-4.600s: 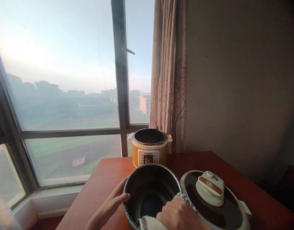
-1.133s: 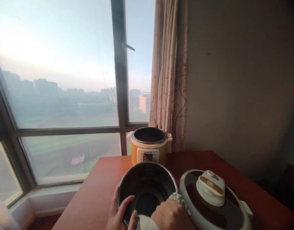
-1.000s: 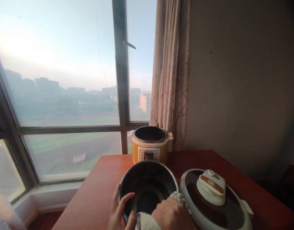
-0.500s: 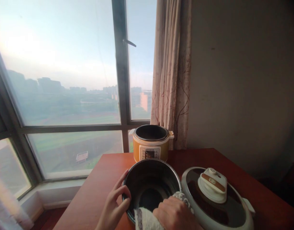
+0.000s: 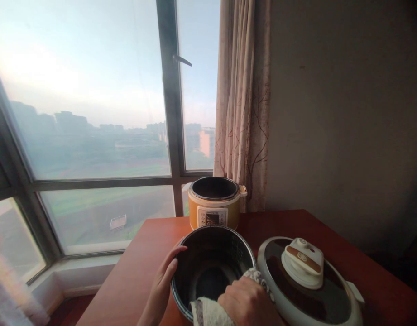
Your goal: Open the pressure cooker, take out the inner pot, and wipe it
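Note:
A black inner pot [image 5: 211, 260] stands near the front of the table, its mouth tilted towards me. My left hand [image 5: 162, 280] lies along the pot's left rim, fingers stretched out, fingertips just over the edge and the thumb no longer hooked inside. My right hand [image 5: 247, 301] is closed on a whitish cloth [image 5: 210, 312] at the pot's near right rim. Part of the cloth bunches up beside the knuckles; another part hangs inside the pot. Fingertips of the right hand are hidden.
Behind the pot stands an orange and white electric cooker [image 5: 213, 206], uncovered. To the right a large round lid [image 5: 308, 280] with a white and brown handle lies on the reddish table [image 5: 127, 271]. Window panes, a curtain [image 5: 242, 104] and a wall border the table.
My left thumb has come out of the pot and the fingers have straightened along the rim. Pale markings now show on the pot's inner right wall. The right hand with the cloth has barely moved.

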{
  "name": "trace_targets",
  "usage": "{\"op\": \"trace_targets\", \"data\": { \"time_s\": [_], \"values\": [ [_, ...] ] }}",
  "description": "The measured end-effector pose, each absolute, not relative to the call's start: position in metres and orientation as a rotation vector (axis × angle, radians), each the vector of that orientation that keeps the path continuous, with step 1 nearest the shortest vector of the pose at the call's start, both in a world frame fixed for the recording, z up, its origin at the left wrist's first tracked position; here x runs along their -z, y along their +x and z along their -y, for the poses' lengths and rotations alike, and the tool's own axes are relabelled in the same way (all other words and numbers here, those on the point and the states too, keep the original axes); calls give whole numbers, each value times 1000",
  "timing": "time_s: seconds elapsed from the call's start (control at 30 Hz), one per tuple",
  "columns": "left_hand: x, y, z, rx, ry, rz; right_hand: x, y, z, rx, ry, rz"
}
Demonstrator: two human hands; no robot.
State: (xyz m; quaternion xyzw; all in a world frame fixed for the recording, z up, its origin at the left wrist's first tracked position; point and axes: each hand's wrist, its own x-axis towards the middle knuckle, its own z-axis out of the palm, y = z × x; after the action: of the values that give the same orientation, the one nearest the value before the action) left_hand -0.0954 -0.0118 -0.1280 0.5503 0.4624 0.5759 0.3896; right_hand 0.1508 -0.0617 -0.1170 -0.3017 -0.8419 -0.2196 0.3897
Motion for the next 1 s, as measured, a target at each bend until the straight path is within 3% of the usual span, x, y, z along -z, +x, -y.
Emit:
{"op": "trace_targets", "data": {
  "time_s": [0.4, 1.0],
  "values": [
    [156, -53, 78, -1704, 1722, -1562, 115, 151, 65, 512, -736, 2101],
    [129, -66, 59, -1502, 1891, -1542, 114, 150, 67, 456, -776, 2172]
  ]
}}
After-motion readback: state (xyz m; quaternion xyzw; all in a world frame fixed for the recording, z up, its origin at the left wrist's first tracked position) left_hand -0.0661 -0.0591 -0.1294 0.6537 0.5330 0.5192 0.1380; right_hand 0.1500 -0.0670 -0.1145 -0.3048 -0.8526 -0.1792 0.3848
